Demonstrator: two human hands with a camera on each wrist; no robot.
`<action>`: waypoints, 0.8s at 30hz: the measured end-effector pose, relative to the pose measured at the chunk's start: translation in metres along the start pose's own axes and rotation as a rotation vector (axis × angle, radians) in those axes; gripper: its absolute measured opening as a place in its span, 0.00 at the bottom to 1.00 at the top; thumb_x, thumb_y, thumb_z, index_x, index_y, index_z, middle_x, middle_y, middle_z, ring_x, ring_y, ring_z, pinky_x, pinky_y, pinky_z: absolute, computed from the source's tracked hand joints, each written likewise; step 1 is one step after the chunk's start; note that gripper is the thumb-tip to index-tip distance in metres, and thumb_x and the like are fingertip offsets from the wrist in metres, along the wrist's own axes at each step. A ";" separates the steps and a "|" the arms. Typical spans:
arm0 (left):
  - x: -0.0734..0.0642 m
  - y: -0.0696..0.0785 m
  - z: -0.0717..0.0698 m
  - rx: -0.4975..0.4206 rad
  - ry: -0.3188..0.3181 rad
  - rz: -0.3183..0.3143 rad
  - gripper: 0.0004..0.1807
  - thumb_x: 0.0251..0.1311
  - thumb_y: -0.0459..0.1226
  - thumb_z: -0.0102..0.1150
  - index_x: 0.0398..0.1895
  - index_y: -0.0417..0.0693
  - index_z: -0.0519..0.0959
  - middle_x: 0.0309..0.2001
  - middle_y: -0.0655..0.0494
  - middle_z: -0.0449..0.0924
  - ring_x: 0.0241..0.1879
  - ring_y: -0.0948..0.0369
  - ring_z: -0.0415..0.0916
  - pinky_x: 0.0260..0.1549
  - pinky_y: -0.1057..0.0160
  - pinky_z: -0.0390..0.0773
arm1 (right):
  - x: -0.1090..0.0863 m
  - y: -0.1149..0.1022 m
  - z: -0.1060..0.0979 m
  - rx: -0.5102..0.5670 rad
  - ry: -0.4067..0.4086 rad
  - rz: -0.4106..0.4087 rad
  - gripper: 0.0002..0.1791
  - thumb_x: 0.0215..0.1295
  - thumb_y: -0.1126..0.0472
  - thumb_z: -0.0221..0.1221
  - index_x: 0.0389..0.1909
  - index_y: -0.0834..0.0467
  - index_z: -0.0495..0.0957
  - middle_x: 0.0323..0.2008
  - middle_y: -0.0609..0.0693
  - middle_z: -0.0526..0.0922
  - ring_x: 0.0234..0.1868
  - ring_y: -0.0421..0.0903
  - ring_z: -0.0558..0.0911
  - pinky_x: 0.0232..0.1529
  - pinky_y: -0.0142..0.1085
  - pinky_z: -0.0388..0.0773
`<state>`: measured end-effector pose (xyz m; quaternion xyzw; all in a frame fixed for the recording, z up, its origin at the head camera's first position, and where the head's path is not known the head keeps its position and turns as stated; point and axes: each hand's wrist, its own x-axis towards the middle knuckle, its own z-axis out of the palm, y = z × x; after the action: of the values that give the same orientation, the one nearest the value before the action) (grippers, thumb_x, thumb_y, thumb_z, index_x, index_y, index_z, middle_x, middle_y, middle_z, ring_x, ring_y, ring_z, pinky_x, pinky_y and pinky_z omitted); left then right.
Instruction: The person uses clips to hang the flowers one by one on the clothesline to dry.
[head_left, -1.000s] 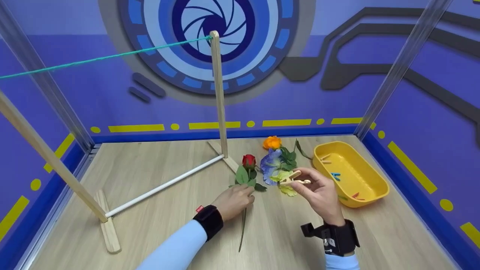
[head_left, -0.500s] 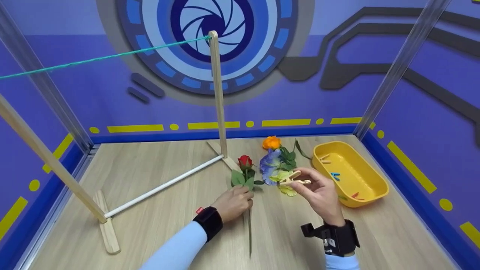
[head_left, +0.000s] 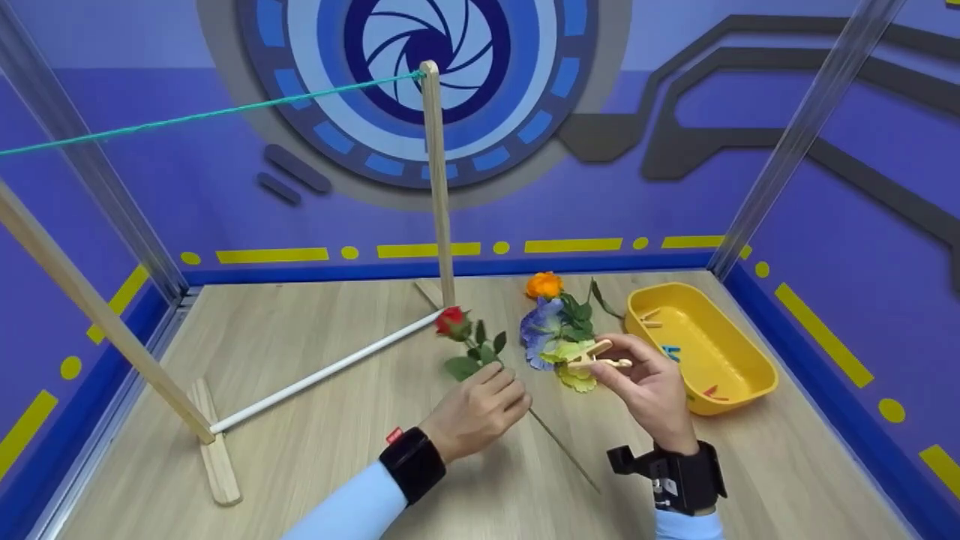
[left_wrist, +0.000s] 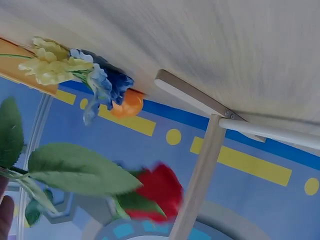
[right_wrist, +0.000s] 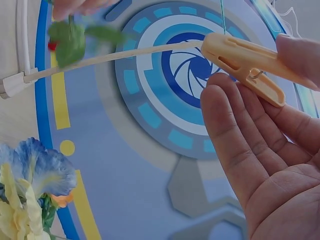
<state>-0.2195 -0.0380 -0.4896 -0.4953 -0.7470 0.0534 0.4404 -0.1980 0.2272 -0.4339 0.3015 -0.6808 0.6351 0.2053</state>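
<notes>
tilted red rose point(head_left: 454, 323) in left hand point(head_left: 480, 409), beige clothespin point(right_wrist: 239, 55) in right hand point(head_left: 651, 390)

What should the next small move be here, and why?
Probably raise the left hand, with the red rose, toward the green string: that hand holds the rose, the right hand pinches a beige clothespin, and the visible stretch of string has nothing clipped on.
</notes>
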 end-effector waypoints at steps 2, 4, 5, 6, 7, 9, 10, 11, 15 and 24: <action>-0.004 0.004 -0.003 -0.006 -0.042 -0.035 0.15 0.75 0.31 0.48 0.38 0.49 0.86 0.37 0.56 0.81 0.39 0.58 0.78 0.46 0.60 0.78 | 0.000 0.000 0.000 0.014 -0.004 -0.021 0.20 0.57 0.87 0.61 0.52 0.78 0.77 0.45 0.55 0.85 0.44 0.41 0.87 0.38 0.29 0.85; -0.009 0.009 -0.004 -0.001 -0.109 -0.078 0.12 0.72 0.33 0.52 0.39 0.51 0.86 0.37 0.56 0.80 0.38 0.58 0.78 0.46 0.60 0.78 | 0.001 0.000 -0.001 0.006 -0.003 -0.028 0.20 0.57 0.88 0.61 0.52 0.79 0.77 0.45 0.56 0.85 0.44 0.42 0.87 0.38 0.30 0.85; -0.012 0.011 -0.004 0.001 -0.142 -0.102 0.11 0.70 0.34 0.53 0.39 0.51 0.86 0.37 0.57 0.80 0.38 0.58 0.78 0.47 0.59 0.79 | 0.001 0.000 -0.001 0.000 -0.002 -0.028 0.20 0.57 0.87 0.61 0.52 0.79 0.77 0.45 0.55 0.86 0.44 0.41 0.87 0.38 0.30 0.85; -0.015 0.014 -0.004 0.009 -0.174 -0.127 0.10 0.68 0.34 0.55 0.38 0.52 0.86 0.37 0.57 0.80 0.38 0.58 0.79 0.47 0.59 0.79 | 0.001 0.000 -0.001 -0.002 -0.001 -0.028 0.20 0.57 0.87 0.61 0.52 0.80 0.76 0.45 0.55 0.86 0.44 0.41 0.87 0.38 0.30 0.85; -0.018 0.017 -0.004 0.021 -0.207 -0.149 0.09 0.67 0.35 0.56 0.38 0.52 0.87 0.37 0.57 0.80 0.38 0.58 0.78 0.46 0.59 0.79 | 0.001 0.000 -0.001 -0.012 0.000 -0.023 0.20 0.57 0.87 0.61 0.52 0.80 0.76 0.44 0.55 0.86 0.44 0.41 0.87 0.38 0.30 0.85; -0.023 0.022 -0.003 0.038 -0.275 -0.199 0.08 0.65 0.36 0.58 0.37 0.53 0.87 0.37 0.57 0.80 0.37 0.58 0.78 0.45 0.59 0.79 | 0.000 0.000 0.000 -0.018 0.001 -0.022 0.19 0.57 0.87 0.61 0.51 0.80 0.76 0.44 0.55 0.86 0.44 0.41 0.87 0.38 0.30 0.85; -0.025 0.025 -0.003 0.042 -0.308 -0.225 0.08 0.64 0.36 0.59 0.36 0.53 0.87 0.36 0.57 0.80 0.37 0.57 0.78 0.44 0.59 0.79 | 0.000 0.000 0.000 -0.018 0.001 -0.022 0.20 0.57 0.87 0.61 0.51 0.80 0.77 0.44 0.55 0.86 0.43 0.41 0.87 0.38 0.30 0.85; -0.027 0.027 -0.002 0.040 -0.337 -0.254 0.07 0.63 0.36 0.60 0.35 0.53 0.87 0.35 0.56 0.80 0.37 0.57 0.78 0.43 0.59 0.78 | 0.000 0.001 0.000 -0.019 0.001 -0.020 0.19 0.57 0.87 0.62 0.51 0.80 0.76 0.44 0.55 0.86 0.43 0.41 0.87 0.38 0.30 0.85; -0.033 0.036 0.002 0.013 -0.417 -0.360 0.04 0.61 0.36 0.65 0.31 0.53 0.88 0.34 0.55 0.79 0.34 0.57 0.78 0.38 0.58 0.76 | 0.000 0.001 0.000 -0.010 0.001 -0.025 0.20 0.57 0.87 0.61 0.52 0.79 0.77 0.45 0.57 0.85 0.44 0.41 0.87 0.37 0.30 0.85; -0.040 0.042 0.011 0.051 -0.426 -0.517 0.06 0.54 0.36 0.67 0.22 0.53 0.87 0.27 0.55 0.75 0.27 0.58 0.73 0.30 0.60 0.70 | 0.000 0.001 0.000 -0.013 -0.006 -0.018 0.20 0.57 0.87 0.62 0.52 0.78 0.77 0.44 0.57 0.85 0.43 0.42 0.87 0.37 0.30 0.85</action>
<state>-0.1929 -0.0441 -0.5423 -0.2558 -0.9216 0.0609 0.2855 -0.1989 0.2269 -0.4350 0.3082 -0.6827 0.6280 0.2110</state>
